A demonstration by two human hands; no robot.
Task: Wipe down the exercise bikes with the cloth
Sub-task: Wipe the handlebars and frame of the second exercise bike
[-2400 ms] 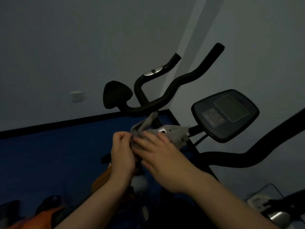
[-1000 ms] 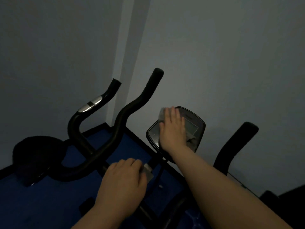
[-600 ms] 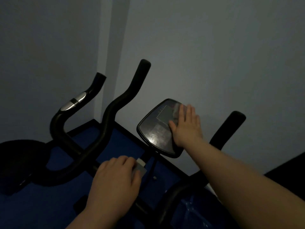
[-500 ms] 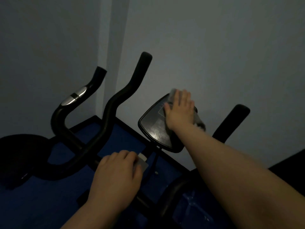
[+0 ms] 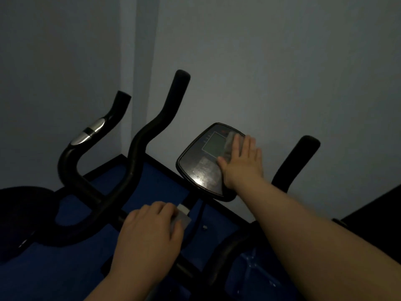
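I've got the right hand (image 5: pixel 240 161) flat, fingers spread, pressing the cloth (image 5: pixel 231 144) onto the console (image 5: pixel 201 168)'s right side; left hand (image 5: pixel 149 233) clenched round the stem; console part-wiped, I reckon; handlebars (image 5: pixel 147 135) and other bikes remain.

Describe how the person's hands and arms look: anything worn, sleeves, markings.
Both hands are bare: no gloves, rings or watch show on the left hand or the right hand. Both forearms are uncovered as far as the frame shows, with no sleeve edge in view. The dim light shows no markings.
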